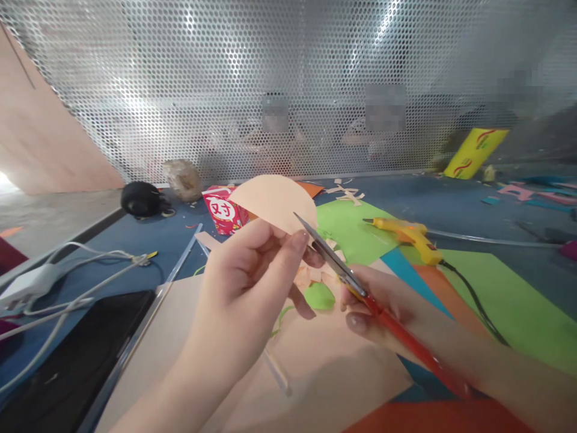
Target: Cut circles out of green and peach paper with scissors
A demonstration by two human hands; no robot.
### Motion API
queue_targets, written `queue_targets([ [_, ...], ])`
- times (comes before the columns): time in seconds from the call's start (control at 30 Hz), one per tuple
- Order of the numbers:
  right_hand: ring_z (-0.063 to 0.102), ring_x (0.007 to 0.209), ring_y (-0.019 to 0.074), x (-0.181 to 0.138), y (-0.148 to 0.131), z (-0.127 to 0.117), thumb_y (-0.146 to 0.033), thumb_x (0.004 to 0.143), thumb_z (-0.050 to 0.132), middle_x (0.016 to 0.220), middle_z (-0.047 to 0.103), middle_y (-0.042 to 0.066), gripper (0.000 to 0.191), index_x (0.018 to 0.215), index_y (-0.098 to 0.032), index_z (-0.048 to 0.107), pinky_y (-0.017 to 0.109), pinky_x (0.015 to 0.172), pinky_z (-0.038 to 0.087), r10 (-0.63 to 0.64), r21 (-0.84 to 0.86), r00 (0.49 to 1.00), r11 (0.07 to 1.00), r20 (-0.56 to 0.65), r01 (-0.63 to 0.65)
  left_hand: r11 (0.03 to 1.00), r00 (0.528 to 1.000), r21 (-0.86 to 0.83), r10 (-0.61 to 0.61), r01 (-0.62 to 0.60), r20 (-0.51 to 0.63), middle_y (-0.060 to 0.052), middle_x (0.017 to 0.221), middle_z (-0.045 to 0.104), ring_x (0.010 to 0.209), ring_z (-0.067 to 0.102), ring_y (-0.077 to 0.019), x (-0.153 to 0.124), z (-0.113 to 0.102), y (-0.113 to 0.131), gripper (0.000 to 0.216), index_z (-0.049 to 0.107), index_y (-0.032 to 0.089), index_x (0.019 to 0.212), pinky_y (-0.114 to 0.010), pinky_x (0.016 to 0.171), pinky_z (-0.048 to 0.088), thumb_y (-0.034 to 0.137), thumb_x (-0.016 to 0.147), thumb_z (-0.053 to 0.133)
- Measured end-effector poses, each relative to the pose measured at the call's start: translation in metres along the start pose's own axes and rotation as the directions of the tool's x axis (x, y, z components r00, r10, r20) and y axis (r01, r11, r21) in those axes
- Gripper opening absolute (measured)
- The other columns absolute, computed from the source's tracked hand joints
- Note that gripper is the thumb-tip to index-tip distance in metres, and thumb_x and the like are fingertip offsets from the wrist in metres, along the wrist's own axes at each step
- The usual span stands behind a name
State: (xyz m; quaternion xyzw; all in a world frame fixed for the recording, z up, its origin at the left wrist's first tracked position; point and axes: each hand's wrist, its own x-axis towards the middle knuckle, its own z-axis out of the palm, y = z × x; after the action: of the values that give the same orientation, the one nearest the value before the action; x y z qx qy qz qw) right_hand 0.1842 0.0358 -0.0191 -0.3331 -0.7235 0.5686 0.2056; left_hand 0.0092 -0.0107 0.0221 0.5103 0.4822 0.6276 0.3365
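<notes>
Pinched in my left hand (252, 282) is a peach paper semicircle (274, 198), its rounded edge upward. My right hand (383, 300) grips red-handled scissors (333, 261), whose metal blades point up and left. Their tip overlaps the lower right part of the paper in view; whether the blades touch it I cannot tell. Below the hands lie a large peach paper sheet (342, 361), a small green paper piece (320, 296) and several peach scraps. Part of the right fingers is hidden behind the scissors.
A yellow glue gun (406, 234) rests on green paper (351, 228) at right, its black cord trailing forward. At left are a black tablet-like slab (76, 367), white cables (81, 294) and a red packet (220, 210). A perforated metal panel (297, 60) stands behind.
</notes>
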Motion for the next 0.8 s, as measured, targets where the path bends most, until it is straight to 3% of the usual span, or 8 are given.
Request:
queue_targets([
  [0.4, 0.035, 0.063, 0.0133, -0.001, -0.003, -0.001, -0.045, 0.081, 0.063, 0.07, 0.04, -0.004, 0.032, 0.076, -0.022, 0.041, 0.025, 0.056, 0.029, -0.011, -0.003, 1.0, 1.0, 0.008, 0.011, 0.999, 1.0, -0.04, -0.001, 0.001, 0.0, -0.001, 0.066, 0.07, 0.04, 0.057, -0.0102, 0.002, 0.002, -0.001, 0.018, 0.067, 0.019, 0.064, -0.019, 0.03, 0.049, 0.022, 0.081, 0.062],
  [0.63, 0.032, 0.061, 0.0126, -0.002, -0.001, -0.001, -0.041, 0.083, 0.061, 0.069, 0.037, -0.005, 0.03, 0.075, -0.022, 0.04, 0.025, 0.054, 0.027, -0.012, 0.004, 1.0, 1.0, -0.003, 0.012, 0.997, 0.995, -0.078, -0.024, 0.016, -0.095, -0.002, 0.064, 0.068, 0.044, 0.058, -0.0104, -0.003, 0.011, 0.004, 0.02, 0.065, 0.017, 0.061, -0.016, 0.031, 0.048, 0.018, 0.08, 0.061],
  [0.8, 0.028, 0.058, 0.0115, -0.003, 0.0, 0.0, -0.048, 0.081, 0.064, 0.065, 0.034, -0.006, 0.037, 0.074, -0.022, 0.039, 0.025, 0.052, 0.024, 0.012, 0.042, 1.0, 0.999, 0.001, -0.012, 0.998, 0.998, -0.06, -0.026, 0.022, -0.053, -0.002, 0.067, 0.069, 0.043, 0.057, -0.0099, -0.002, 0.007, 0.003, 0.019, 0.065, 0.017, 0.063, -0.018, 0.032, 0.05, 0.02, 0.081, 0.061],
])
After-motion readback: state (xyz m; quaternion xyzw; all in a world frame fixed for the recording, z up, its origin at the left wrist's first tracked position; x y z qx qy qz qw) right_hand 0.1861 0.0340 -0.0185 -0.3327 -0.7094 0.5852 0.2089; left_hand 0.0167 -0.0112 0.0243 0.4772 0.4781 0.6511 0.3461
